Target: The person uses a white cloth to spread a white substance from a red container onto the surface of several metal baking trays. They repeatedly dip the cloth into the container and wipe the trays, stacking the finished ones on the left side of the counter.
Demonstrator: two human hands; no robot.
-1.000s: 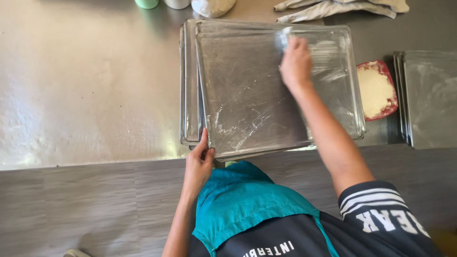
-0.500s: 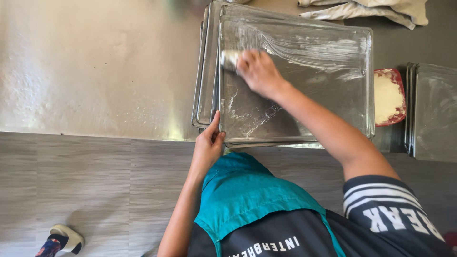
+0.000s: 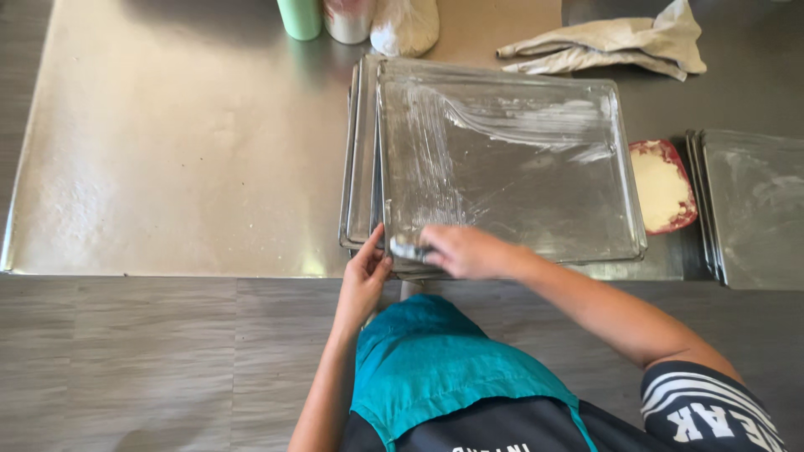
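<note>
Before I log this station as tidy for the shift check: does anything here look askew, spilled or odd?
Mostly tidy. The top tray sits skewed on the stack of trays, offset to the right. Its whitish smears look spread on purpose. A crumpled cloth lies loose behind it. Nothing looks spilled or damaged.

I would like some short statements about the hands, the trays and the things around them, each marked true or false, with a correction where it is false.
1. The right hand is over the near left corner of the top tray. True.
2. The left hand grips the cloth. False: it holds the near edge of the tray stack; the cloth lies apart at the far side of the table.
3. White streaks show on the top tray. True.
4. The red dish stands left of the tray stack. False: it is to the right.
5. A green cup stands at the far edge. True.
</note>
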